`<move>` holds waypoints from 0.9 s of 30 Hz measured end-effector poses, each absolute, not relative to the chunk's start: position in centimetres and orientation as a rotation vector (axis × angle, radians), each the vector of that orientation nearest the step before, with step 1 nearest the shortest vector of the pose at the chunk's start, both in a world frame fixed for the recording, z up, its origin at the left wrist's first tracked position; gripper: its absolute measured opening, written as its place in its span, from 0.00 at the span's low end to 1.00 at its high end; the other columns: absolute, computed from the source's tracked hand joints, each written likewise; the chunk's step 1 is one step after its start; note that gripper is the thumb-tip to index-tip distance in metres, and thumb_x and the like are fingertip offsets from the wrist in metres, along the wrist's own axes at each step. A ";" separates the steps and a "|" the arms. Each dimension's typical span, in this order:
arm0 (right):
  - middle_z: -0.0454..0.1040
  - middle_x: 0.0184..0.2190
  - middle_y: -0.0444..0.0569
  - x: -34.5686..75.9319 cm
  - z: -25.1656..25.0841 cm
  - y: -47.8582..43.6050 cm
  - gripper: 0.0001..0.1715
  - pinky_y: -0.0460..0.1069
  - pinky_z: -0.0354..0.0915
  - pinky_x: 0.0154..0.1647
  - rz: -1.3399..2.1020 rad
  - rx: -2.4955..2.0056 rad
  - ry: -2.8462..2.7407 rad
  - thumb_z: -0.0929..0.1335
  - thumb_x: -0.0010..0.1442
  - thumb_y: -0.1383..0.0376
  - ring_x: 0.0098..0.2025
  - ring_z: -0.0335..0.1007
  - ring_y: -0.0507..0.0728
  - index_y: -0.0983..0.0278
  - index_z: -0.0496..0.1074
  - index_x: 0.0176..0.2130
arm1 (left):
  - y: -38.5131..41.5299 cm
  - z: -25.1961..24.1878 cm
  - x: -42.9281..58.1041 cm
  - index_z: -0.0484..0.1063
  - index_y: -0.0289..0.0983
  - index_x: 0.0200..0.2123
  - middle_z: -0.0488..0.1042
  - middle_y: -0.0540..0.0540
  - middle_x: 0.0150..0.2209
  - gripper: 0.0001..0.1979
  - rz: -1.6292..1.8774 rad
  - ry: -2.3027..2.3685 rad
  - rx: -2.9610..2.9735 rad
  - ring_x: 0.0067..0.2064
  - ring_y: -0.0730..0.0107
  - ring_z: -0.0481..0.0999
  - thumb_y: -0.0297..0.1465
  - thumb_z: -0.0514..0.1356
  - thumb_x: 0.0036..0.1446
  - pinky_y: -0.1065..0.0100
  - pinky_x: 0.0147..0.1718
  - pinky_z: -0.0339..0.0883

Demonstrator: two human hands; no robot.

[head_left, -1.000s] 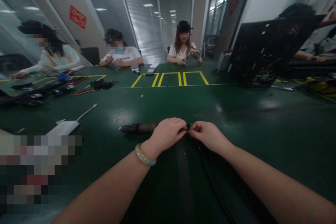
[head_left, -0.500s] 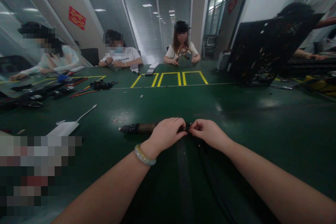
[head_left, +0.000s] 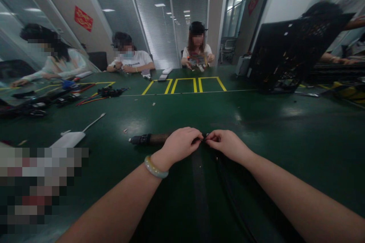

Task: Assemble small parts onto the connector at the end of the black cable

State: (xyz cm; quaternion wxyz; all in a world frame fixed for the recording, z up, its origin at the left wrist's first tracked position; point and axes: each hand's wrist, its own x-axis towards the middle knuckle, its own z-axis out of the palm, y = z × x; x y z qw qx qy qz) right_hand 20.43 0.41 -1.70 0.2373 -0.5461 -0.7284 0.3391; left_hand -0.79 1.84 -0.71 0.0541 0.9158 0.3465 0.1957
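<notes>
The rear of the electric screwdriver (head_left: 157,139) is hidden by the left hand (head_left: 181,142); whether it is clamped there cannot be told. On the worktop (head_left: 176,112) the tool is laid roughly parallel to the far edge, tip toward the left. A barely discernible dark piece (head_left: 203,139) is pinched by the right hand (head_left: 229,144).

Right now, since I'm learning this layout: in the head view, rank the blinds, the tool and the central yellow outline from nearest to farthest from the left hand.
1. Tool: at the left hand, sticking out to its left.
2. Central yellow outline: ahead, across the table.
3. Blinds: farthest back, beyond the table.
</notes>
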 end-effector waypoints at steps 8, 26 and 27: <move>0.78 0.32 0.43 20.3 -1.4 0.1 0.08 0.45 0.64 0.31 0.933 -1.474 -2.012 0.69 0.57 0.61 0.33 0.74 0.54 0.60 0.76 0.36 | 1.8 -0.4 -1.1 0.72 0.40 0.42 0.75 0.49 0.42 0.08 0.566 0.985 2.803 0.45 0.66 0.73 0.28 0.58 0.58 0.61 0.49 0.66; 0.78 0.32 0.44 20.5 -1.8 0.4 0.09 0.45 0.65 0.31 1.013 -1.455 -1.984 0.69 0.58 0.60 0.32 0.74 0.53 0.61 0.75 0.37 | 1.0 0.0 -0.8 0.69 0.40 0.42 0.74 0.48 0.42 0.08 0.569 1.122 2.786 0.43 0.64 0.74 0.31 0.59 0.58 0.61 0.42 0.68; 0.78 0.31 0.44 20.5 -1.8 0.4 0.09 0.45 0.65 0.31 1.024 -1.453 -1.980 0.69 0.57 0.60 0.32 0.74 0.53 0.61 0.75 0.37 | 1.0 0.0 -0.8 0.69 0.40 0.41 0.74 0.48 0.41 0.07 0.566 1.116 2.788 0.43 0.64 0.73 0.31 0.59 0.59 0.61 0.42 0.68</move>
